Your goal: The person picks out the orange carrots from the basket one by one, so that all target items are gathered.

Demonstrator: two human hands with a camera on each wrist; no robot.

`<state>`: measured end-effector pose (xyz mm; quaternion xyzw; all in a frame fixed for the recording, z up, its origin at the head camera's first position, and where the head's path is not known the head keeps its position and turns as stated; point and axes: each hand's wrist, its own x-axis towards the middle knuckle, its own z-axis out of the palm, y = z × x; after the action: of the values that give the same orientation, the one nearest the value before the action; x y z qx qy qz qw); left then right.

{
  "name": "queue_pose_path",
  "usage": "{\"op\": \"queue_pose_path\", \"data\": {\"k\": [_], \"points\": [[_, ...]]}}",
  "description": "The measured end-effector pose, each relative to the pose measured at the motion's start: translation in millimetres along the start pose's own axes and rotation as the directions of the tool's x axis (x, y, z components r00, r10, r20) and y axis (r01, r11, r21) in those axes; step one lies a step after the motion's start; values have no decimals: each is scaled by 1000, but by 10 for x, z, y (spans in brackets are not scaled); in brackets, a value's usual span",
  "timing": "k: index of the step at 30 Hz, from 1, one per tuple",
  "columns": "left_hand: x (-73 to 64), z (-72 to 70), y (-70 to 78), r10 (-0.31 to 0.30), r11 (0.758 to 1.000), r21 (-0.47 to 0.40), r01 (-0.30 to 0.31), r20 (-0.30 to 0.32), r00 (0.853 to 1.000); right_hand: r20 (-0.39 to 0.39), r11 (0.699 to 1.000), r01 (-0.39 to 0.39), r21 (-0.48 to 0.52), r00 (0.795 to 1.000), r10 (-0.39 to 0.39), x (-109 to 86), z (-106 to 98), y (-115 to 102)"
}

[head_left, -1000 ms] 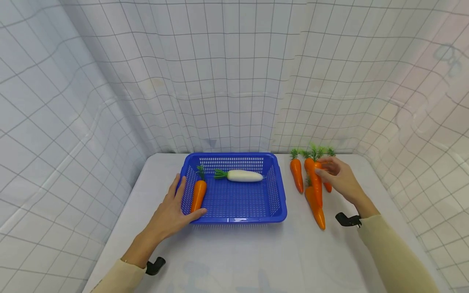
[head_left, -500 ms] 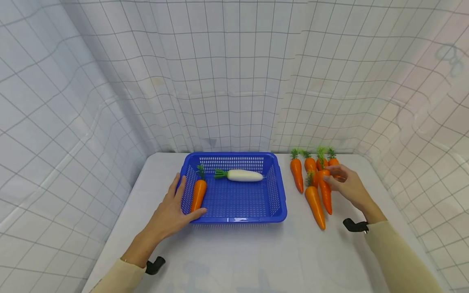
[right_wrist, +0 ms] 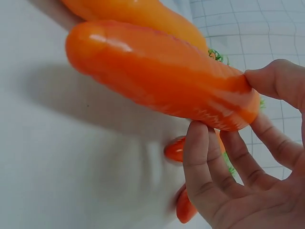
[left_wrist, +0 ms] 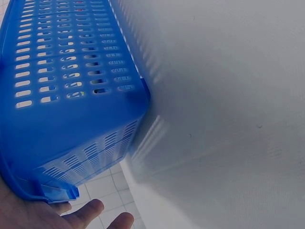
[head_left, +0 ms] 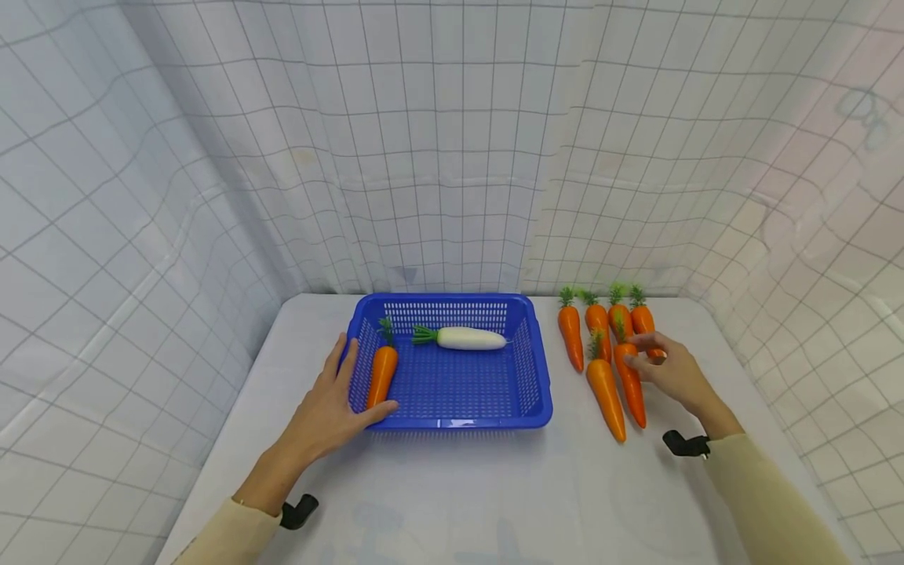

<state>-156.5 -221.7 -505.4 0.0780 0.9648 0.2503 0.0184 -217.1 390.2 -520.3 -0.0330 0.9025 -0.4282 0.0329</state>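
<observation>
My right hand (head_left: 674, 375) pinches an orange carrot (head_left: 630, 384) near its leafy top, thumb on one side and fingers on the other. In the right wrist view this carrot (right_wrist: 157, 71) fills the middle, its tip just off the white surface. My left hand (head_left: 326, 412) rests against the front left corner of a blue plastic basket (head_left: 459, 424), fingers spread and thumb along the front rim. Inside the basket lie another carrot (head_left: 383, 377) at the left and a white radish (head_left: 472, 339) toward the back.
Several carrots lie right of the basket: one at the left (head_left: 570, 337), an orange one (head_left: 606, 400) in front, others behind the held carrot, such as the far right carrot (head_left: 643, 320). White table (head_left: 494, 502) lies in front; a gridded white curtain (head_left: 452, 173) surrounds it.
My right hand has moved toward the front and right with its carrot, off the other carrots and down beside the front one. The left hand and basket have stayed put.
</observation>
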Motion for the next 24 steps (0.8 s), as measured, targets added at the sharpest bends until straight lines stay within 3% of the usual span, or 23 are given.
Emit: {"op": "queue_pose_path", "data": {"k": [12,24], "points": [[-20,3,-1,6,1000,-13,-6,-6,1000,-19,989,-35,-142,999,32,-74,70,40],[-1,11,-3,4,1000,-12,-4,-12,1000,-27,985,-50,-164,999,46,-117,75,-14]]}}
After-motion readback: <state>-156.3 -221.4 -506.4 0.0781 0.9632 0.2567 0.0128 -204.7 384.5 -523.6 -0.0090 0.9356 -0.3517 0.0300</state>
